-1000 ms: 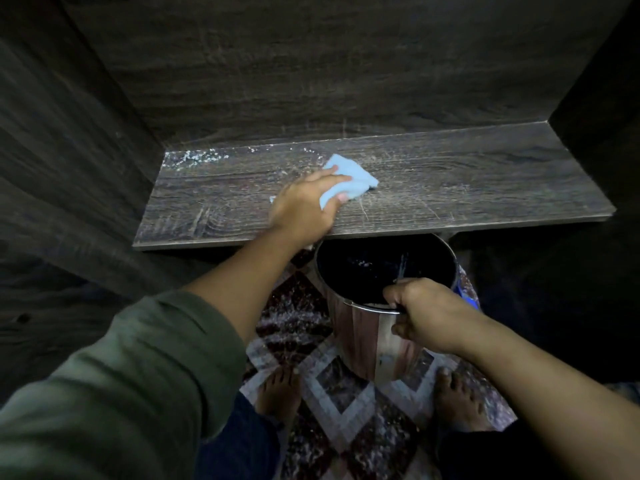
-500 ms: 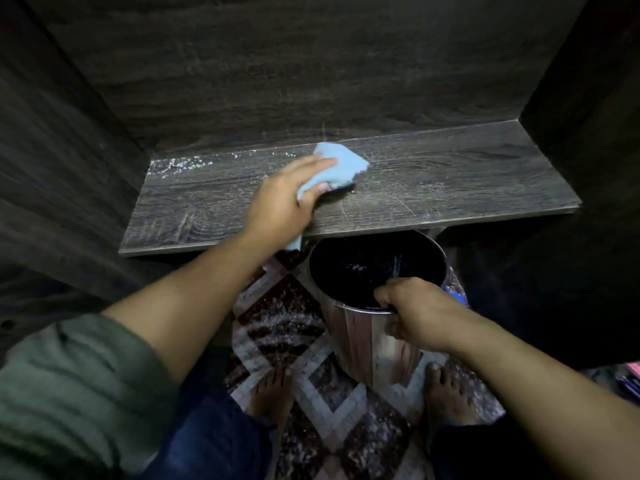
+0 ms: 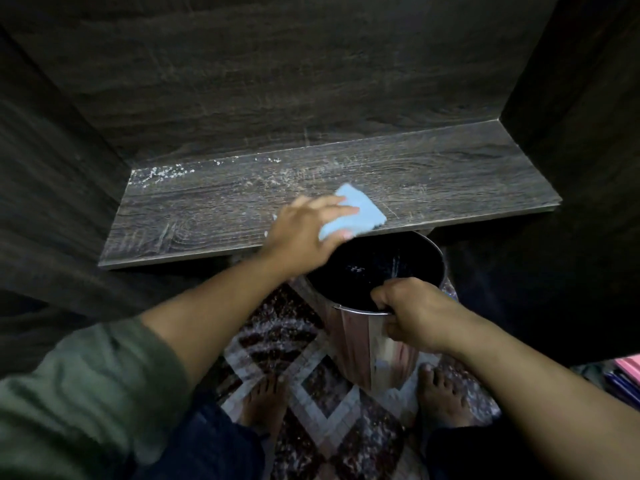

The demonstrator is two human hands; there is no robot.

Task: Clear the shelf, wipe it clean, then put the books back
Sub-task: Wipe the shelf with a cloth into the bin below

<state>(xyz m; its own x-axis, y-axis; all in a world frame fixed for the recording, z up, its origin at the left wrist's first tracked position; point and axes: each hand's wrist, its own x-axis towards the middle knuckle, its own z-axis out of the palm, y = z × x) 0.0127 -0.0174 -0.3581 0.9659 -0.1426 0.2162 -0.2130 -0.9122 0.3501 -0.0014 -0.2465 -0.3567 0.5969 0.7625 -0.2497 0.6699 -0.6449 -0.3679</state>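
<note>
The dark wood shelf (image 3: pixel 207 209) holds no books; white dust specks (image 3: pixel 162 173) lie along its back left edge. My left hand (image 3: pixel 298 237) holds a light blue cloth (image 3: pixel 363 209) against the shelf's front edge, just above the bin. My right hand (image 3: pixel 412 310) grips the near rim of a metal bin (image 3: pixel 440 261), which stands under the shelf's front edge. A few white crumbs show inside the bin's dark interior.
Dark wood panels close in the shelf at the back, left and right. Below me a patterned rug (image 3: pixel 311 393) lies under my bare feet. Pink and blue items (image 3: pixel 627 372), perhaps books, lie at the far right edge.
My left hand has swept the cloth from the back of the shelf forward and right to the front edge above the bin. My right hand has kept its grip on the rim.
</note>
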